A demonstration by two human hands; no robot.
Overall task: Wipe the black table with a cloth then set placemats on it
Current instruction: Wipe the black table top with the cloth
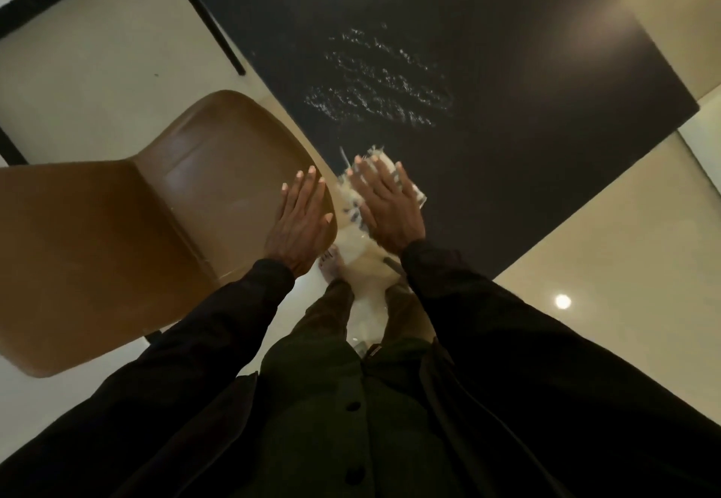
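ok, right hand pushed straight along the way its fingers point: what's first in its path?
Nothing solid. The right hand lies flat on the cloth and points up the black table. First in line is the patch of glistening streaks. Beyond that the tabletop looks free as far as the view shows.

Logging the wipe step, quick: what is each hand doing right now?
Left hand: open, fingers straight, holding nothing, over the brown chair.
Right hand: open, flat, pressing the cloth on the black table.

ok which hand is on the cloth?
The right hand, flat on the cloth at the black table's near corner. The left hand is over the brown chair, empty.
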